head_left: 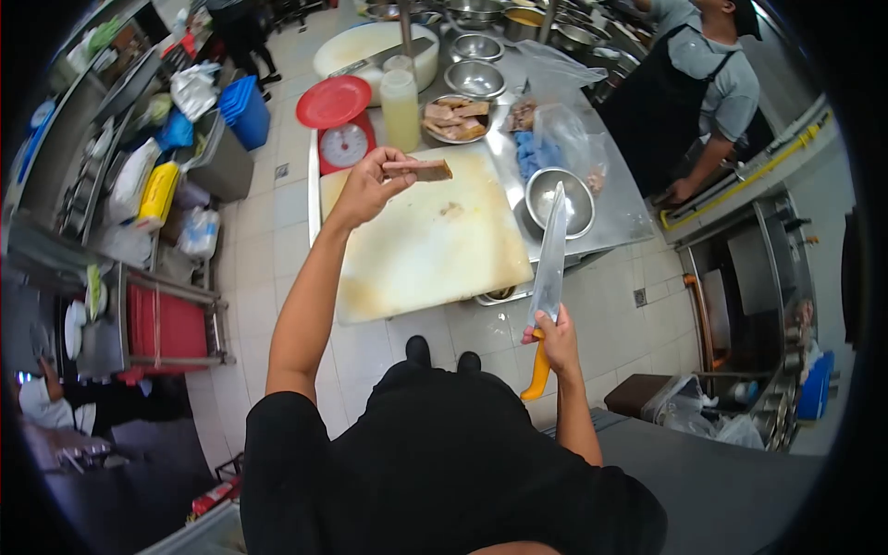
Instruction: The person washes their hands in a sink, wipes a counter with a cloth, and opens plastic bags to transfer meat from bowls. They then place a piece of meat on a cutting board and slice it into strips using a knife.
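Pinched in my left hand point(372, 190) is a slab of meat point(427, 170) with a brown edge, held above the far part of the white cutting board point(416, 250). My right hand point(557, 340) grips a large kitchen knife point(549, 268) by its orange handle, blade pointing away from me. The knife's tip overlaps a steel bowl point(583, 215) on the metal table to the right of the board. A small scrap of meat point(450, 211) lies on the board. Beyond it, a steel bowl point(456, 137) holds several cut meat pieces.
A red kitchen scale point(347, 145) and a bottle of yellowish liquid point(400, 106) stand behind the board. Plastic bags point(566, 129) and a blue cloth point(536, 153) lie to the right. A person in a dark apron point(671, 92) stands past the table. Shelving lines the left.
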Tool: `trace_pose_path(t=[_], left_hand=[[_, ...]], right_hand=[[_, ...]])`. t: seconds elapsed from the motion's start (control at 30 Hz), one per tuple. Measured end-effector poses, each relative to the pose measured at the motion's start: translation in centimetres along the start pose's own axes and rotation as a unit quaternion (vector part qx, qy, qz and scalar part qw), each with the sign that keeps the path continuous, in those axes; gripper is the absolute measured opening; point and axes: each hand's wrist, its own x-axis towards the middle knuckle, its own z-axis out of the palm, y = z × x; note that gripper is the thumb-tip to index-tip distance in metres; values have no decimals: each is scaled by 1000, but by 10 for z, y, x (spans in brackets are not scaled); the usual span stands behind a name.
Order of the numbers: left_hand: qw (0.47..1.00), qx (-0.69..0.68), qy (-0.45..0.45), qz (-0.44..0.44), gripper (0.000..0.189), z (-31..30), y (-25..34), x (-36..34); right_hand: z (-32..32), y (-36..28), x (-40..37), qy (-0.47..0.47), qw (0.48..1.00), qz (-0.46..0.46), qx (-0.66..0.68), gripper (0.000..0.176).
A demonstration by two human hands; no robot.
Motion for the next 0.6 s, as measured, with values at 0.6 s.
trace_pose_path(t=[0.6], left_hand=[[968,16,174,-179,29,66,-53,-133]], right_hand=[[0,-33,19,-201,971,108,-78,18]])
